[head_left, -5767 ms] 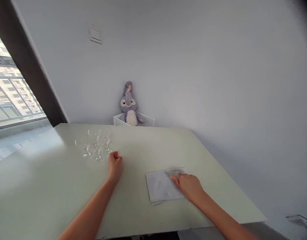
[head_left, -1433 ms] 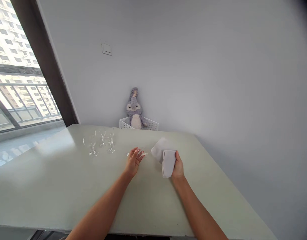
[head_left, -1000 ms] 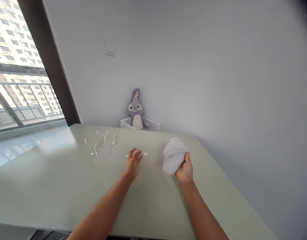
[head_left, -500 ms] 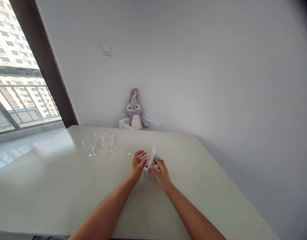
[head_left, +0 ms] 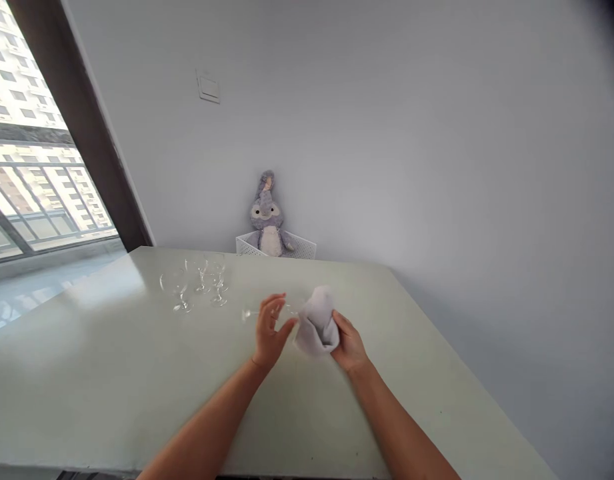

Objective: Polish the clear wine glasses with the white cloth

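My left hand is curled around a clear stemmed glass that lies on its side in the air, its foot pointing left. Much of its bowl is hidden by the fingers, and the rim side faces the cloth. In my right hand is a pale grey-white cloth, bunched and folded open, slightly blurred. The cloth's left edge comes right up to my left thumb; whether it touches the glass I cannot tell.
Several clear stemmed glasses stand upright on the pale table, left of my hands. Behind the table's far edge, a plush rabbit sits in a white basket against the wall. A window lies at the left.
My right hand has moved right with the cloth, which now spreads wider and shows a fold. My left hand has shifted slightly left with the glass.
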The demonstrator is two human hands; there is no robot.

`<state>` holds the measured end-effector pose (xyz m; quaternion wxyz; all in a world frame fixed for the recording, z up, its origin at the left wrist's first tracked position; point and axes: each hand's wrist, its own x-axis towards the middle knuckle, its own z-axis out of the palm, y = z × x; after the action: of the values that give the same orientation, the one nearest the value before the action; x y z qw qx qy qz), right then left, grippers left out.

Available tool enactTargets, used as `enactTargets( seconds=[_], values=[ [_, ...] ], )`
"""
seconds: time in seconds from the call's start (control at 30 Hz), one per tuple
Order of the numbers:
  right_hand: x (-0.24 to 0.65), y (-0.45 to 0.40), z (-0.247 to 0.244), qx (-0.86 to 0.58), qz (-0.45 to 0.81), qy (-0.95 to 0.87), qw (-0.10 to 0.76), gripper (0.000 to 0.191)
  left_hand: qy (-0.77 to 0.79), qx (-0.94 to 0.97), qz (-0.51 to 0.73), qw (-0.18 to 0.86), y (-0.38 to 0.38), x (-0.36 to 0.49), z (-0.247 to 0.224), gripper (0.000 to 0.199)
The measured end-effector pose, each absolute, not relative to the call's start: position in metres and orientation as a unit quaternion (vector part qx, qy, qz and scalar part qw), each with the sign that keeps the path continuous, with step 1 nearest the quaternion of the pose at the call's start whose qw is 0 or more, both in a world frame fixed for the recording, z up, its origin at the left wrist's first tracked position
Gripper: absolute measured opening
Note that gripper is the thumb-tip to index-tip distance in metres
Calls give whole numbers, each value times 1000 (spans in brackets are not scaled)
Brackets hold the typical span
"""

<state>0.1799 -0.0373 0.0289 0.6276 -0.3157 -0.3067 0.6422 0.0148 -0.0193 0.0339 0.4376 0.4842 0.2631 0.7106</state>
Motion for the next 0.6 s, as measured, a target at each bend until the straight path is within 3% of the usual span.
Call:
enactTargets(
  seconds=[0.17,0.37,0.5,0.6],
  values=[
    [199,-45,41,-309,590,-316,676,17,272,332,805,409,-9,2,49,43],
    [202,-44,43,-378,571,-288,669,39,311,341,769,442,-9,3,40,42],
    [183,-41,37,-362,516,-210,747,28,312,376,742,459,-18,20,28,44],
    [157,-47,32,-381,523,-285,708,26,303,423,709,475,-26,30,22,41]
  ],
)
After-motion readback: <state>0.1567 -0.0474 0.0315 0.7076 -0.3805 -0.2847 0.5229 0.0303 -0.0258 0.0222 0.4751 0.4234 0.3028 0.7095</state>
